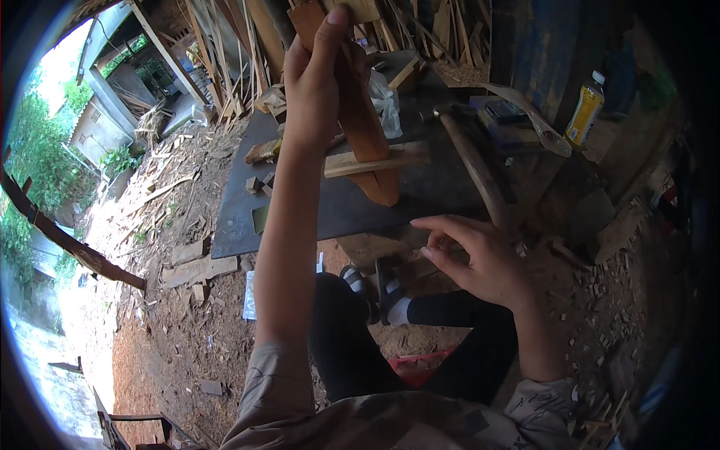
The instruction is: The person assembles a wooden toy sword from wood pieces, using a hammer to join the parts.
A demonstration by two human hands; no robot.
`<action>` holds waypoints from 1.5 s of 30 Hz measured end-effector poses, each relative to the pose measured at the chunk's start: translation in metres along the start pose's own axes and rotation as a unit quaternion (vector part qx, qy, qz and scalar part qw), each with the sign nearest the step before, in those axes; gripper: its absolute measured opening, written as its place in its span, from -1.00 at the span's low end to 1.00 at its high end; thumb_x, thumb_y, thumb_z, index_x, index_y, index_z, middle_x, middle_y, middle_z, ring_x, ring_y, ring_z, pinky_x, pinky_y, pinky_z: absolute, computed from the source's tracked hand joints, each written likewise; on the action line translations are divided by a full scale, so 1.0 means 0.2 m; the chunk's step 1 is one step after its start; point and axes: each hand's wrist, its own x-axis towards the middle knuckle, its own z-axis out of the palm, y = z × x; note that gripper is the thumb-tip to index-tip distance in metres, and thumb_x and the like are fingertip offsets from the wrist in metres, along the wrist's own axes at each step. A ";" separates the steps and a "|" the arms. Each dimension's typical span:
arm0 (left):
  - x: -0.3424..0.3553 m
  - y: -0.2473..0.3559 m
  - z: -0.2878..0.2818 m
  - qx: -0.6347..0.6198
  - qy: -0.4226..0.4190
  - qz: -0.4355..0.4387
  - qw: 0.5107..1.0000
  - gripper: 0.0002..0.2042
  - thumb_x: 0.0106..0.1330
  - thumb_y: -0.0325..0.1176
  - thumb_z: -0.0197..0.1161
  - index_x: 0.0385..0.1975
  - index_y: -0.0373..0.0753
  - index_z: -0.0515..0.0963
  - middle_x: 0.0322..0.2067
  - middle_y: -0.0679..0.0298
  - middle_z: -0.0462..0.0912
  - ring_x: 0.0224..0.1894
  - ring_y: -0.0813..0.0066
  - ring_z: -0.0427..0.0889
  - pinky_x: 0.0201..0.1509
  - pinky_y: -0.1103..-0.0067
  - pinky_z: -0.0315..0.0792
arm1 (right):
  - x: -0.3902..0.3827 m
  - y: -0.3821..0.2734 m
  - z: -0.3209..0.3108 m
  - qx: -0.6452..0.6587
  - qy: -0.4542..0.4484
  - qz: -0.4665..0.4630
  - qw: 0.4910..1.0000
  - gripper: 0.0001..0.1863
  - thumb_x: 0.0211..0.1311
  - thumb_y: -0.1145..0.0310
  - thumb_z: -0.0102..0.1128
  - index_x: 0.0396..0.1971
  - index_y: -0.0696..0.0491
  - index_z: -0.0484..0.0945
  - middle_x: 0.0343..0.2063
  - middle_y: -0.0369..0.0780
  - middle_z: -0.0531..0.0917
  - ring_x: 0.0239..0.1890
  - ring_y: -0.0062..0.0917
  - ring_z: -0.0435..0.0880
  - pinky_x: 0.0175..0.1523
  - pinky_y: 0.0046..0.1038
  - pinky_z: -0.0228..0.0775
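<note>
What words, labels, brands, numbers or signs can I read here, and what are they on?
None reads clearly.
Yellow bottle: the label's print is too small and blurred to read.
Pale sheet: its faint marks are too blurred to read.
Right sleeve: dark marks, not readable as words.

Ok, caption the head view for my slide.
Left hand grips a long wooden piece with a crosspiece; right hand hovers by the dark table.

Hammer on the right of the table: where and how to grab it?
Probably by the near half of the wooden handle, right hand coming from the near side, palm down. The handle is long and slim, and runs from the head at the far end back toward the person, so its near end faces that hand.
</note>
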 end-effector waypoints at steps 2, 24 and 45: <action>-0.01 0.02 0.03 -0.022 0.023 0.004 0.999 -0.74 0.54 -0.12 0.20 -0.28 -0.19 0.54 -0.52 0.37 0.57 -0.50 0.63 0.53 -0.44 0.64 0.38 | 0.02 0.02 0.06 -0.017 0.038 -0.014 0.999 -0.58 0.41 0.33 0.29 0.22 0.03 0.53 -0.23 -0.24 0.69 -0.20 -0.46 0.74 -0.10 -0.36 0.59; -0.37 -0.05 -0.49 -0.043 0.362 0.027 0.931 -0.56 0.51 0.10 0.21 -0.07 -0.21 0.42 -0.28 0.33 0.44 -0.32 0.50 0.56 -0.27 0.48 0.58 | 0.55 0.18 0.44 -0.080 0.178 -0.121 0.973 -0.38 0.14 0.32 0.47 0.17 0.17 0.43 -0.01 0.06 0.61 0.07 0.02 0.60 0.21 -0.07 0.43; -0.44 -0.56 -0.73 -0.166 0.487 -0.215 0.830 -0.61 0.47 -0.07 0.19 -0.05 -0.34 0.46 -0.31 0.13 0.55 -0.35 0.26 0.63 -0.20 0.35 0.67 | 0.48 0.17 0.35 0.087 0.138 -0.035 0.986 -0.39 0.14 0.37 0.49 0.19 0.07 0.44 0.03 -0.08 0.67 0.07 -0.32 0.72 0.17 -0.30 0.52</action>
